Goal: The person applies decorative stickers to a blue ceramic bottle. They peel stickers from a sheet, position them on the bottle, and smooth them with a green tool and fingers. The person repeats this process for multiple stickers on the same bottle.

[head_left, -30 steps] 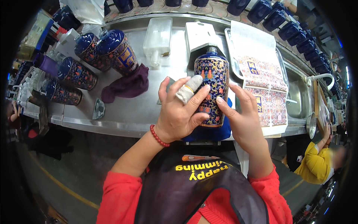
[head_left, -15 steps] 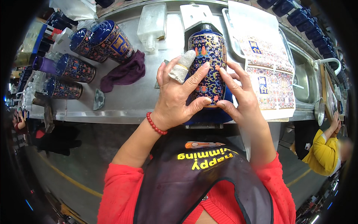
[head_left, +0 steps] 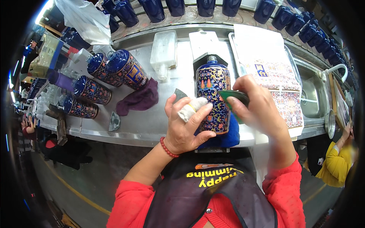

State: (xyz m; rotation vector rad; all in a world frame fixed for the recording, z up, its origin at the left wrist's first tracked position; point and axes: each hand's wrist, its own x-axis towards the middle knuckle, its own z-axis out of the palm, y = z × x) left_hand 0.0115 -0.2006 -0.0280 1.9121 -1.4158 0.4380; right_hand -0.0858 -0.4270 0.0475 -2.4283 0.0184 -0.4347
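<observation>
A dark blue bottle [head_left: 213, 97] with a colourful floral pattern lies tilted in front of me, its clear neck pointing away, in an angled rest on a blue cloth [head_left: 230, 140]. My left hand [head_left: 186, 125] holds its left side, thumb and index finger pressed on the lower part. One finger wears a whitish cloth cover held by a yellow band. My right hand [head_left: 254, 104] is closed on a flat green scraper [head_left: 232, 94], whose tip touches or hovers just over the bottle's upper right. Behind my left fingers, a grey flat piece [head_left: 181, 94] shows in part.
Printed floral sheets [head_left: 283, 72] lie on the right beside a metal sink [head_left: 311, 102]. Several patterned bottles [head_left: 127, 68], a purple cloth [head_left: 138, 98] and a small flat scraper [head_left: 114, 121] are at left. A clear glass bottle [head_left: 163, 51] lies behind. Plain blue bottles [head_left: 152, 9] line the back.
My right hand has left the bottle's right side and now holds the green scraper over it. My left hand stays on the bottle. The view has tilted up, showing more of the back row.
</observation>
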